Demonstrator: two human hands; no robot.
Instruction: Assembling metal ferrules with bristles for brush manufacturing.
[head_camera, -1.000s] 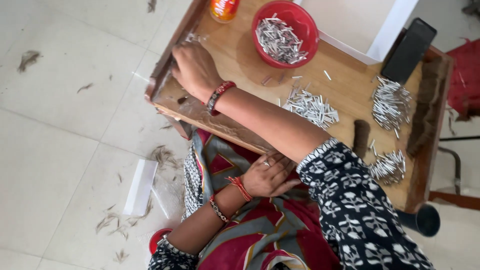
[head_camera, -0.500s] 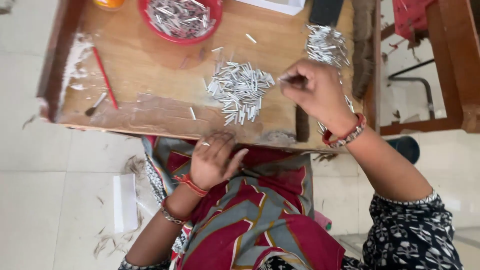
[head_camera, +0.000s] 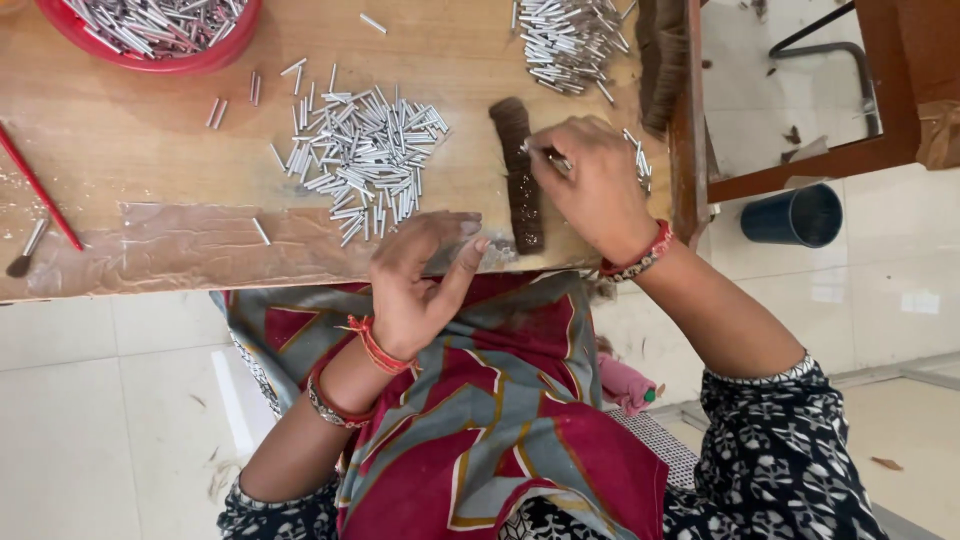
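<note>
I see a small silver metal tube (head_camera: 556, 160) pinched in the fingertips of my right hand (head_camera: 590, 190), just beside a dark brown strip of bristle hair (head_camera: 520, 180) lying on the worn wooden table (head_camera: 150, 160). My left hand (head_camera: 420, 280) hangs half-curled and empty at the table's near edge. A loose pile of silver tubes (head_camera: 365, 155) lies further left, a red plastic bowl (head_camera: 200, 62) beyond.

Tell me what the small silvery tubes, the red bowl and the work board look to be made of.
Small tubes: likely metal, bright silvery, with glints along thin straight cylinders. Red bowl: probably plastic, smooth, glossy, evenly coloured rim. Work board: wood, with visible grain and a worn tan surface; its near edge carries a shiny clear film, seemingly tape.
</note>
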